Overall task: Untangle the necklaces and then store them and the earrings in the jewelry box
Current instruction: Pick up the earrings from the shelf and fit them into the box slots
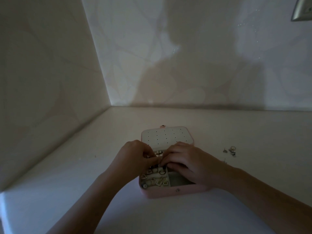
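A pink jewelry box [162,194] lies open on the white table, its perforated lid [166,136] folded back flat. Gold earrings [159,181] sit in the left roll slots of the box; the right compartment [179,180] looks bare. My left hand [133,157] and my right hand [184,163] meet over the middle of the box with curled fingers. Both pinch a small shiny piece [158,155] between their fingertips; what it is I cannot make out in the dim light.
A few loose earrings [231,151] lie on the table to the right of the box. Walls stand close at the left and behind. A metal fixture [302,10] hangs on the wall at the top right.
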### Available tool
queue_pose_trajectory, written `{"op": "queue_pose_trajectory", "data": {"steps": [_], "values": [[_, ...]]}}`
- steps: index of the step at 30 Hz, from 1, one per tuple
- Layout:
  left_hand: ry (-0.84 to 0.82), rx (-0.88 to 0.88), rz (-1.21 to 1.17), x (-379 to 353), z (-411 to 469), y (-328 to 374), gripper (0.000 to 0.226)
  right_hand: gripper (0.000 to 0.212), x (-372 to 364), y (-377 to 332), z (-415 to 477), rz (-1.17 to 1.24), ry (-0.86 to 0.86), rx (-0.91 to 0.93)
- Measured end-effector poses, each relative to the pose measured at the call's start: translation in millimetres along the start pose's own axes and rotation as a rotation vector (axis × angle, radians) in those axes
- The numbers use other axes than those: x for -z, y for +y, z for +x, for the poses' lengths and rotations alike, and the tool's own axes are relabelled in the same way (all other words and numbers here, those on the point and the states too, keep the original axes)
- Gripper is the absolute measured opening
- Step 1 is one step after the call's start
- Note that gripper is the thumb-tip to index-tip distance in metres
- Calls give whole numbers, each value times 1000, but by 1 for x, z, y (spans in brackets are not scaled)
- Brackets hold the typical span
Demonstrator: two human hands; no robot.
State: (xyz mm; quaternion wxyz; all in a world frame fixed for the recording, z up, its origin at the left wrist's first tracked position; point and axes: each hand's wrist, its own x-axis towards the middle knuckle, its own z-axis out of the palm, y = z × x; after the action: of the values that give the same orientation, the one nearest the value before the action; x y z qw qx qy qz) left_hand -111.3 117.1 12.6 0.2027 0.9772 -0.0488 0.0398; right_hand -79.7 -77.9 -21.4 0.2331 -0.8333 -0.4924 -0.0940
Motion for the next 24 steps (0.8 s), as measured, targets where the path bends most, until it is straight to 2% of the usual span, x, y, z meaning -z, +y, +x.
{"op": "queue_pose_trajectory", "data": {"steps": [6, 13, 18, 24], "values": [[-33, 25, -21, 0, 0, 0, 16, 34, 0, -1, 1, -5, 1, 1], [-76, 68, -103, -4, 3, 1, 25, 33, 0, -1, 0, 4, 15, -3], [-105, 105, -163, -5, 3, 0, 23, 30, 0, 0, -1, 16, 21, -9], [2, 101, -118, -7, 2, 3, 18, 24, 1, 0, -2, 88, 46, -40]]}}
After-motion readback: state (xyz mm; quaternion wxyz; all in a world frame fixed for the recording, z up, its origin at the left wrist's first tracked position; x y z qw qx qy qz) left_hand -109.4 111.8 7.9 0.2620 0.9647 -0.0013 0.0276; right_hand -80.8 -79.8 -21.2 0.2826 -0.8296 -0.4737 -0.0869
